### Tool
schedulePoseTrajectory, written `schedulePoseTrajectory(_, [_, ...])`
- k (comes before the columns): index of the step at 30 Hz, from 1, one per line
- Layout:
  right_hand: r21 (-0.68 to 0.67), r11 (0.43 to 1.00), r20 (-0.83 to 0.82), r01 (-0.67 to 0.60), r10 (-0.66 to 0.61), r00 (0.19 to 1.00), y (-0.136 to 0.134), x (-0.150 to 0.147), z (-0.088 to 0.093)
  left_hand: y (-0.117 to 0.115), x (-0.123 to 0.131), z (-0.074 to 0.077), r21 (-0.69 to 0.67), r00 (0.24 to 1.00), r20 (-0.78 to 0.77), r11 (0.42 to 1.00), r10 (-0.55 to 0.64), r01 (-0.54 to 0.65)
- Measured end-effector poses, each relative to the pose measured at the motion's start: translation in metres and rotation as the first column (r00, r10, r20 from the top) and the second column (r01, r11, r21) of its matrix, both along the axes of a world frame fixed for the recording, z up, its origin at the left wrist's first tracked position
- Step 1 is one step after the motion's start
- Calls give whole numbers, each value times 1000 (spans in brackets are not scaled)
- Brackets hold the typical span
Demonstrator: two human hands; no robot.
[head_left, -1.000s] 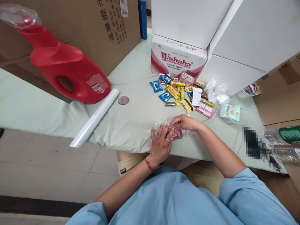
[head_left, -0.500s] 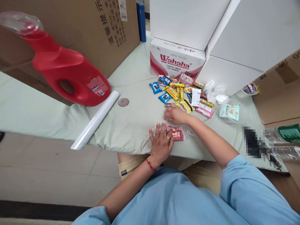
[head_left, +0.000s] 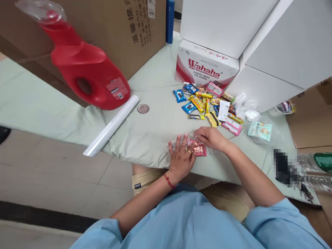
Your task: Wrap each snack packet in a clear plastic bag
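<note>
Green-clothed worktop (head_left: 153,138) with a clear plastic bag (head_left: 191,137) of red packets (head_left: 201,150) near its front edge

Both hands are at the bag, which lies on the cloth just in front of the person's body. The left hand (head_left: 181,157) rests palm down, fingers spread wide, pressing on the left part of the plastic and partly covering the red packets; a ring (head_left: 190,151) sits on one finger and a red cord bracelet (head_left: 169,181) circles the wrist. The right hand (head_left: 204,135) is held narrow, its fingers curled in with the thumb close beside them, at the far edge of the bag. Whether its fingertips pinch the film cannot be told.

Just beyond the right hand lies a loose heap of snacks, with blue packets (head_left: 179,96), yellow bars, a white sachet (head_left: 223,110) and a pink packet (head_left: 231,128). Behind the heap stands a Wahaha water carton (head_left: 204,67); to its right is a mint-green packet (head_left: 260,131) in clear wrapping. Well apart on the left are a brown round disc (head_left: 143,108), a white roll (head_left: 114,126) lying slantwise, and a red plastic jug (head_left: 95,69) with clear film over its neck.
</note>
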State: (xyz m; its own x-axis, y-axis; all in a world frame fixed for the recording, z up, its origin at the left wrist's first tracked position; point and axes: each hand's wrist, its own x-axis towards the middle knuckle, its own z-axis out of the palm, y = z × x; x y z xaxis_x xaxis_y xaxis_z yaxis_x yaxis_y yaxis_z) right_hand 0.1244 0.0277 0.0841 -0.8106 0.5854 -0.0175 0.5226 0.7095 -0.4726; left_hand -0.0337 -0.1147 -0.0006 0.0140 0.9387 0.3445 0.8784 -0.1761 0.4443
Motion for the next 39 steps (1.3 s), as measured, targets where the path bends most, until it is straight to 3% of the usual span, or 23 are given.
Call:
schedulePoseTrajectory(6, [84, 996, -161, 12, 2, 987, -68, 20, -43, -1, -9, -3, 74, 990, 131, 997, -45, 36])
schedulePoseTrajectory(11, [194, 979, -244, 55, -6, 970, -88, 16, -68, 7, -39, -2, 157, 901, 394, 979, -180, 127])
schedulePoseTrajectory(15, [202, 976, -198, 84, -43, 979, -90, 12, -72, 25, -62, 5, 110, 930, 365, 989, 47, -93])
schedulePoseTrajectory(18, [189, 979, -153, 74, -45, 987, -91, 12, -74, 36, -79, 9, -47, 952, 301, 998, 56, -44])
schedulePoseTrajectory(21, [169, 982, -123, 86, -66, 990, -93, 11, -75, 31, -97, 8, -141, 905, 421, 990, 62, -3])
schedulePoseTrajectory(24, [155, 982, -107, 109, -93, 990, -94, 9, -76, 17, -113, 4, -191, 827, 530, 977, 186, -97])
schedulePoseTrajectory(27, [136, 984, -123, 112, -96, 988, -94, 7, -77, 10, -117, 2, -189, 788, 568, 969, 238, -156])
schedulePoseTrajectory(30, [94, 989, -144, 113, -98, 985, -94, 7, -77, 19, -105, 5, -191, 857, 477, 975, 196, -117])
schedulePoseTrajectory(33, [72, 990, -138, 120, -110, 984, -94, 8, -75, 33, -93, 15, -263, 940, 337, 964, 48, 45])
schedulePoseTrajectory(35, [81, 988, -120, 128, -118, 986, -94, 8, -74, 37, -92, 23, -291, 937, 349, 951, 1, 107])
schedulePoseTrajectory(39, [103, 983, -102, 151, -141, 985, -97, 3, -71, 26, -97, 41, -300, 908, 416, 950, 52, 83])
